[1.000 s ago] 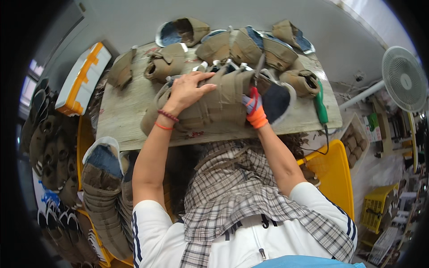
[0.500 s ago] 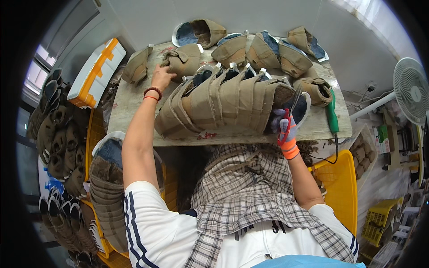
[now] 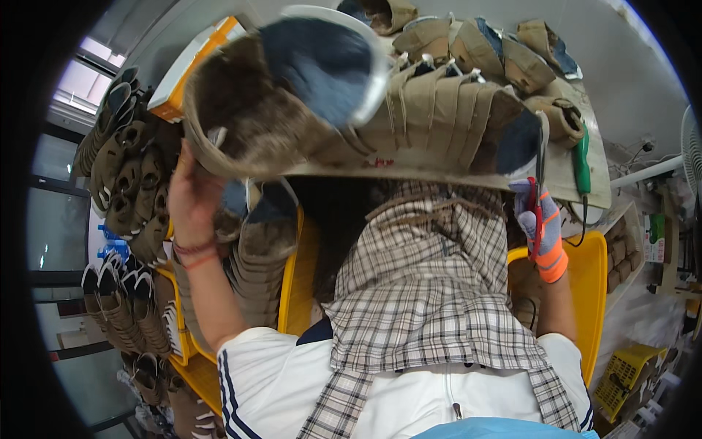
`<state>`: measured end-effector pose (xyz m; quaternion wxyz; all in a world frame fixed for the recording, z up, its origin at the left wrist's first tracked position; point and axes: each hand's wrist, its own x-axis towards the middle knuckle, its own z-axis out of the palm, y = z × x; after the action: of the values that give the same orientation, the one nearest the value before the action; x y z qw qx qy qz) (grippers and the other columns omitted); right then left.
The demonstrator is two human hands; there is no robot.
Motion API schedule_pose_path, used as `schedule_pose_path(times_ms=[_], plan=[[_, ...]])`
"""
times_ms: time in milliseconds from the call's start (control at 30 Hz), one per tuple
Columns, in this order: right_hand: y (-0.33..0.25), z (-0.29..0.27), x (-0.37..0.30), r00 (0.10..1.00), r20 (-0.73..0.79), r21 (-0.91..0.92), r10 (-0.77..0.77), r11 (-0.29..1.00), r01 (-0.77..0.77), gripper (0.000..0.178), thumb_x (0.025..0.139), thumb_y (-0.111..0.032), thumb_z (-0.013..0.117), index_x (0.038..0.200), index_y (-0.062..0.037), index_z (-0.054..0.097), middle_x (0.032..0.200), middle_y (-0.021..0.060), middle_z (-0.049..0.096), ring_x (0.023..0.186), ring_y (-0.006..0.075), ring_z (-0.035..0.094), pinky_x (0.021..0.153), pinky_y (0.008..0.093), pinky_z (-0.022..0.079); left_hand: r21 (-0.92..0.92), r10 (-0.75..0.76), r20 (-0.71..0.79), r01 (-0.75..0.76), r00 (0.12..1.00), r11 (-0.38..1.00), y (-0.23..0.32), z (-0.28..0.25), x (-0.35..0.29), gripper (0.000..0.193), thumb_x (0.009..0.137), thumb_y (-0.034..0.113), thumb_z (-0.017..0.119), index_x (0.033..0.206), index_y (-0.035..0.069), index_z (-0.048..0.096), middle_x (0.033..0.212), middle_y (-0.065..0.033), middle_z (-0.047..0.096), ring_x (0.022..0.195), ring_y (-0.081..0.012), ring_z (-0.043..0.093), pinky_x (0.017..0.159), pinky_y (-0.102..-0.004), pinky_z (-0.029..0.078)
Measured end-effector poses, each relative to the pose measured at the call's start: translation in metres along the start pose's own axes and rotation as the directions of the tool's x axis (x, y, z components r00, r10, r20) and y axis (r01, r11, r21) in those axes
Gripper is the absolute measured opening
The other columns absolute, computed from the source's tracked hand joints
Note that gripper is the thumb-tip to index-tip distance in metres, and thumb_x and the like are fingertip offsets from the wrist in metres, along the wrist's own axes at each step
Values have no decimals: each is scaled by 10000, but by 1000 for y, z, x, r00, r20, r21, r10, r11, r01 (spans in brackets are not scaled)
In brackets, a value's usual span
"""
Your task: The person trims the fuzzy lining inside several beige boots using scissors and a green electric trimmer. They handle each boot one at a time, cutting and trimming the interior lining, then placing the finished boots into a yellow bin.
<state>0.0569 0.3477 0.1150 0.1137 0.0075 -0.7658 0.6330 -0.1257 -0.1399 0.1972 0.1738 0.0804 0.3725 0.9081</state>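
A khaki shoe upper (image 3: 241, 117) with brown fleecy lining, a blue inner part and a white rim is raised close to the camera, blurred by motion. My bare left hand (image 3: 194, 201) grips it at its lower left edge, the fingertips partly hidden behind it. Before me on the table, a row of nested shoe uppers (image 3: 439, 121) lies on its side, its left end covered by the raised one. Off the row's right end, at the table's front edge, my gloved right hand (image 3: 550, 238) is closed around red-handled scissors (image 3: 537, 219), blades pointing up.
More uppers (image 3: 479, 51) stand along the back of the table (image 3: 598, 183). A green-handled corded tool (image 3: 582, 161) lies at the right edge. Yellow crates (image 3: 585, 293) flank my lap; stacked uppers (image 3: 256, 282) are at the left. A white fan (image 3: 691, 150) stands far right.
My left hand has left the table's left side and come up and nearer with a shoe upper. My right hand has drawn back from the row with the scissors. The view has shifted.
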Motion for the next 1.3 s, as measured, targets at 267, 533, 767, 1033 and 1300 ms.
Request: schedule_pose_path(times_ms=[267, 533, 767, 1033, 1300], plan=[[-53, 39, -9, 948, 314, -716, -49, 644, 270, 302, 683, -177, 726, 924, -55, 590, 754, 112, 594, 660, 270, 578, 594, 319, 475, -434, -447, -92, 368, 890, 822, -173, -8, -75, 213, 929, 150, 470, 1058, 18, 576, 1035, -101, 601, 951, -228, 573, 929, -380, 436], [-13, 53, -4, 881, 447, -851, 157, 378, 365, 309, 723, -319, 683, 945, -112, 623, 793, 68, 627, 765, 230, 615, 674, 331, 487, -606, -569, 174, 543, 804, 582, -237, -30, -86, 346, 955, 225, 438, 1228, 18, 486, 1273, -129, 494, 1182, -259, 455, 1028, -430, 349], [9, 58, -9, 851, 455, -865, 261, 355, 353, 315, 741, -345, 668, 961, -124, 627, 808, 65, 634, 785, 226, 618, 702, 332, 489, -590, -599, 157, 561, 785, 580, -243, -44, -92, 333, 953, 213, 442, 1234, 42, 490, 1266, -129, 499, 1173, -257, 462, 1026, -441, 349], [25, 81, 2, 835, 458, -869, 305, 353, 348, 274, 771, -361, 630, 932, -139, 639, 807, 74, 648, 767, 222, 631, 658, 343, 496, -350, -597, 69, 580, 799, 735, -245, -47, -97, 357, 948, 187, 449, 1257, 9, 464, 1266, -102, 504, 1160, -235, 476, 1021, -400, 356], [51, 101, 0, 829, 404, -871, 386, 438, 221, 309, 834, -380, 555, 1018, -145, 634, 902, 63, 665, 808, 229, 640, 643, 338, 501, -229, -471, -127, 436, 873, 870, -258, -38, -113, 377, 954, 212, 432, 1281, 23, 442, 1236, -105, 534, 1158, -214, 480, 1015, -382, 352]])
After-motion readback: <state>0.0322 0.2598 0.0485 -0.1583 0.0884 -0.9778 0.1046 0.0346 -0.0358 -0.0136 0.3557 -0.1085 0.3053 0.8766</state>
